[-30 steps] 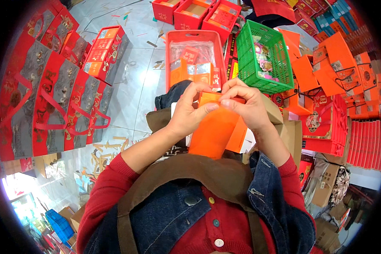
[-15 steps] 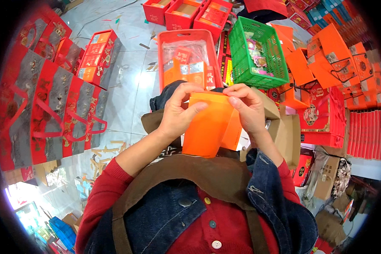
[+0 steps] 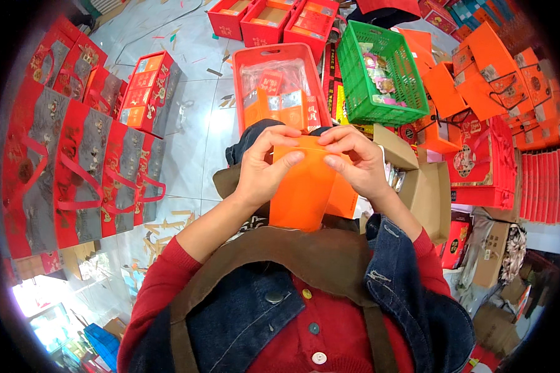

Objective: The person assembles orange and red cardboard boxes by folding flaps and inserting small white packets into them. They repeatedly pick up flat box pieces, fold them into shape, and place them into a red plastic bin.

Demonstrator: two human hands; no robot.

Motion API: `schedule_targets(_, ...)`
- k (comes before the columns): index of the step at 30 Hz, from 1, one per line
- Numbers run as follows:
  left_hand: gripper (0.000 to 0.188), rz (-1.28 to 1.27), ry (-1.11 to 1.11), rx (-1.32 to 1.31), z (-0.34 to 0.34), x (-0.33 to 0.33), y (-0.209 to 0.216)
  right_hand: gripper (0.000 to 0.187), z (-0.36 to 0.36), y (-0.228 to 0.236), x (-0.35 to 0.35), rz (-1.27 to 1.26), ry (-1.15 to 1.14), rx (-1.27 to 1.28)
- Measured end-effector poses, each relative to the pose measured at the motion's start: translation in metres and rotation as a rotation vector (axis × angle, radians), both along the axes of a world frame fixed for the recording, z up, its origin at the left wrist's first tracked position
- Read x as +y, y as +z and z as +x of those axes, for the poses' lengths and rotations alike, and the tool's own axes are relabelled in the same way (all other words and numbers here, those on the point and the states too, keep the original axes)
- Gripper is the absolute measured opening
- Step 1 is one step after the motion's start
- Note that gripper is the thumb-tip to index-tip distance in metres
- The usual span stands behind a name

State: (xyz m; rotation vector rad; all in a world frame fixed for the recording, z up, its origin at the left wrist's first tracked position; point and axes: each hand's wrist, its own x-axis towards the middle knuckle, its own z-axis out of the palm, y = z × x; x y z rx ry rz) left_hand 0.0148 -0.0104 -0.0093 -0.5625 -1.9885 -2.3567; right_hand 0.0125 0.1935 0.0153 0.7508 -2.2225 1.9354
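An orange paper box or bag [image 3: 297, 196] stands in front of my lap, its smooth broad face toward me. My left hand [image 3: 264, 165] pinches its upper left edge, the thumb lying on the front and the fingers behind. On the upper right, my right hand [image 3: 358, 163] grips the same top edge between thumb and bent fingers. A fold line runs across the orange piece just below the fingertips. A second orange panel [image 3: 343, 198] shows beside it, beneath my right hand. Whatever is inside is hidden from view.
Beyond my hands stands a red plastic crate [image 3: 277, 53] holding orange boxes. A green basket [image 3: 379, 112] with small packets is to its right. Red-and-grey gift bags [image 3: 81, 180] line the left; orange bags [image 3: 488, 74] pile up at right, near an open brown carton [image 3: 430, 186].
My right hand has moved inward, closer to my left hand along the top edge. The top of the orange piece now shows a fold, and the view has shifted slightly.
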Motion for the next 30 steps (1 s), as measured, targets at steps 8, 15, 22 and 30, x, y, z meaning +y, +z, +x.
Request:
schedule_targets(8,0.045,-0.801,-0.402,0.157,-0.051,-0.016,0.065,0.02,-0.008,-0.001,-0.017,-0.065,-0.072,0.179)
schedule_targets(15,0.042,-0.216,-0.002,-0.314,-0.072,-0.061,0.045,0.02,0.016,-0.067,0.124,-0.374,-0.785,-0.293)
schedule_targets(22,0.052,-0.075,0.056,-0.899,0.0,-0.014,-0.03,0.023,0.122,-0.336,0.246,0.16,-1.248,-0.916)
schedule_targets(30,0.053,-0.123,0.129,-0.927,0.003,-0.002,-0.026,0.024,0.039,-0.382,0.191,0.49,-1.395,-0.689)
